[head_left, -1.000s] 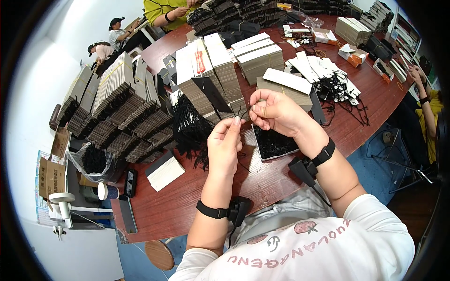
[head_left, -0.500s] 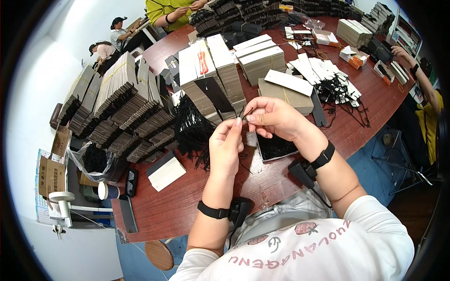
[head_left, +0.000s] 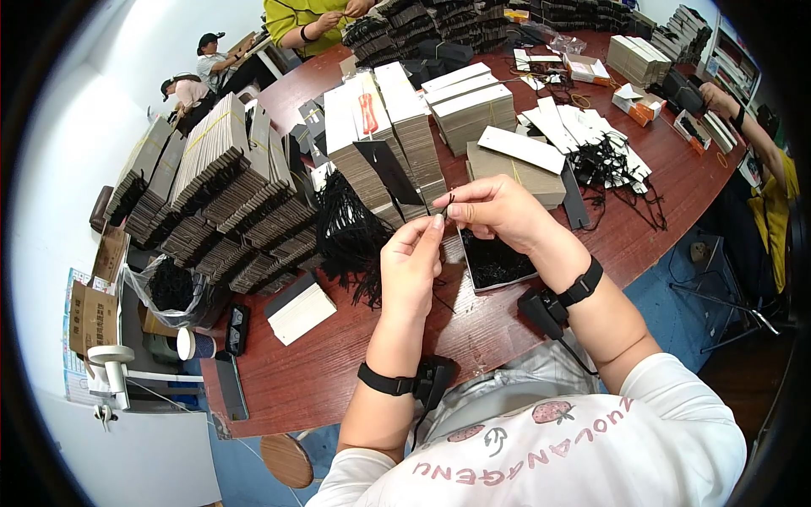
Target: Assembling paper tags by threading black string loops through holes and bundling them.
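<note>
Black cord (head_left: 451,200) near a pale-rimmed tray (head_left: 505,284) of black bits (head_left: 498,264)

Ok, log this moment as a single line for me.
left hand: pinching black cord | right hand: pinching same cord | ahead: black card, red-handled tool on card stack | nearby: tray of black bits

A paper cup (head_left: 194,345) and black case (head_left: 237,330) sit by the left edge of the table (head_left: 296,380), a wooden stool (head_left: 285,460) below its near edge
</note>
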Tool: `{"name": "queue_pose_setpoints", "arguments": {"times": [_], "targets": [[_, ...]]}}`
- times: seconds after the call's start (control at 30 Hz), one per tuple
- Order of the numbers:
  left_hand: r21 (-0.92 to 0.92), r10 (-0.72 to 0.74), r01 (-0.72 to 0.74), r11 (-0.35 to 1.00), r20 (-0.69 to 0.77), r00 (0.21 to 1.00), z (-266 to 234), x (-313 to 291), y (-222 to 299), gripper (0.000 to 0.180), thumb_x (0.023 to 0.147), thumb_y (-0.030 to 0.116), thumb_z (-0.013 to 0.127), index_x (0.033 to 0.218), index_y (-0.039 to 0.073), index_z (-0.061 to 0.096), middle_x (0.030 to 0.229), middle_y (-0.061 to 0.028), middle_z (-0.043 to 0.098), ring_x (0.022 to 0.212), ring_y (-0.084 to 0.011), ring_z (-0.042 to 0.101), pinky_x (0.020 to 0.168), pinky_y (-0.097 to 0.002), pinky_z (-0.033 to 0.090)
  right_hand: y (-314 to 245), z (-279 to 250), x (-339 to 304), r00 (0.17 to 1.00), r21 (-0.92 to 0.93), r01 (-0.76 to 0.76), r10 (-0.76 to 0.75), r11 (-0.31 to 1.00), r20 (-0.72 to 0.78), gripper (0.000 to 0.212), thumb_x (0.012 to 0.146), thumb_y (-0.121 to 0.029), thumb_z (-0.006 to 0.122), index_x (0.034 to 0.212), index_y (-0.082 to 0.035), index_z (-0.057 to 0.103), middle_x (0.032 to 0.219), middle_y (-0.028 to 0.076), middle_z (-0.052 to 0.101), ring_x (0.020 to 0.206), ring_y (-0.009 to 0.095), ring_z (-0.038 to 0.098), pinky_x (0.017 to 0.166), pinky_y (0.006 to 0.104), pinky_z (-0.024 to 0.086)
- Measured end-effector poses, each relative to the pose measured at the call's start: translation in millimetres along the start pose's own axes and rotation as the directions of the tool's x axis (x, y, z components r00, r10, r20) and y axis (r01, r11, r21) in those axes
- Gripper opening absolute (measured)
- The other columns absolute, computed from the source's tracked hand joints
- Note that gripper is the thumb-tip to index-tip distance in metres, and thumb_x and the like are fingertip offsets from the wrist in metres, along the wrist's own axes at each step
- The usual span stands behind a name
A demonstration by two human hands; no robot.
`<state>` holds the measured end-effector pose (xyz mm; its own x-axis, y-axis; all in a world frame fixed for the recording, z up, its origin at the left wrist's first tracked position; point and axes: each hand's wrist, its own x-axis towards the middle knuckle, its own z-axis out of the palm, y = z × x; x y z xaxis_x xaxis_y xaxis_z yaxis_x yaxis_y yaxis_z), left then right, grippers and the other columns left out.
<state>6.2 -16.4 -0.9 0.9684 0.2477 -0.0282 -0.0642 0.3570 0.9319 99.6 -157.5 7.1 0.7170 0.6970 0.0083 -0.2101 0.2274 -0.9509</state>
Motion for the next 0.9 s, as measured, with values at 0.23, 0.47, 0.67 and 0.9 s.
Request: {"name": "queue_pose_setpoints", "arguments": {"times": [0.23, 0.47, 0.67, 0.9], "targets": [[-0.032, -0.005, 0.007, 0.999, 0.041, 0.999, 1, -1, 0, 0.015, 0.090, 0.015, 0.061, 0.094, 0.001, 0.064, 0.061, 0.0073, 0.049, 0.046, 0.0005, 0.033, 0.041, -0.0180, 0.023, 4, -2, 0, 0.998, 0.074, 0.066, -0.067, 0.995, 0.012, 0.018, 0.083, -0.016, 0.068, 0.094, -0.002, 0.068, 0.070, 0.001, 0.060, 0.054, 0.005, 0.046, 0.047, 0.0185, 0.034], [-0.131, -0.025, 0.053, 0.990, 0.206, 0.978, -7, -4, 3, 0.013, 0.090, 0.013, 0.058, 0.088, 0.000, 0.062, 0.060, 0.0075, 0.044, 0.047, 0.0001, 0.029, 0.043, -0.0183, 0.020, 5, 1, -3, 0.967, 0.469, -0.020, -0.102, 0.883, 0.234, 0.013, 0.086, -0.012, 0.063, 0.091, 0.000, 0.061, 0.080, 0.005, 0.061, 0.058, 0.007, 0.048, 0.047, 0.0194, 0.036], [-0.227, 0.098, -0.068, 0.972, 0.127, 0.987, -19, 4, 8, 0.014, 0.091, 0.011, 0.055, 0.081, 0.002, 0.057, 0.065, 0.0043, 0.049, 0.050, -0.0005, 0.031, 0.046, -0.0186, 0.024, 5, -7, -1, 0.962, 0.424, -0.179, 0.066, 0.888, 0.266, 0.010, 0.086, -0.008, 0.063, 0.091, -0.001, 0.059, 0.079, 0.009, 0.062, 0.052, 0.007, 0.047, 0.044, 0.0193, 0.034], [0.001, 0.185, -0.186, 0.982, 0.089, 0.979, -12, 0, 9, 0.011, 0.087, 0.009, 0.062, 0.089, -0.001, 0.064, 0.070, 0.0029, 0.056, 0.062, -0.0038, 0.049, 0.060, -0.0173, 0.041, 3, 11, -4, 0.973, -0.141, -0.147, 0.169, 0.979, 0.160, 0.010, 0.075, 0.002, 0.069, 0.081, 0.000, 0.062, 0.066, 0.003, 0.061, 0.049, 0.004, 0.046, 0.043, 0.0184, 0.033]]}}
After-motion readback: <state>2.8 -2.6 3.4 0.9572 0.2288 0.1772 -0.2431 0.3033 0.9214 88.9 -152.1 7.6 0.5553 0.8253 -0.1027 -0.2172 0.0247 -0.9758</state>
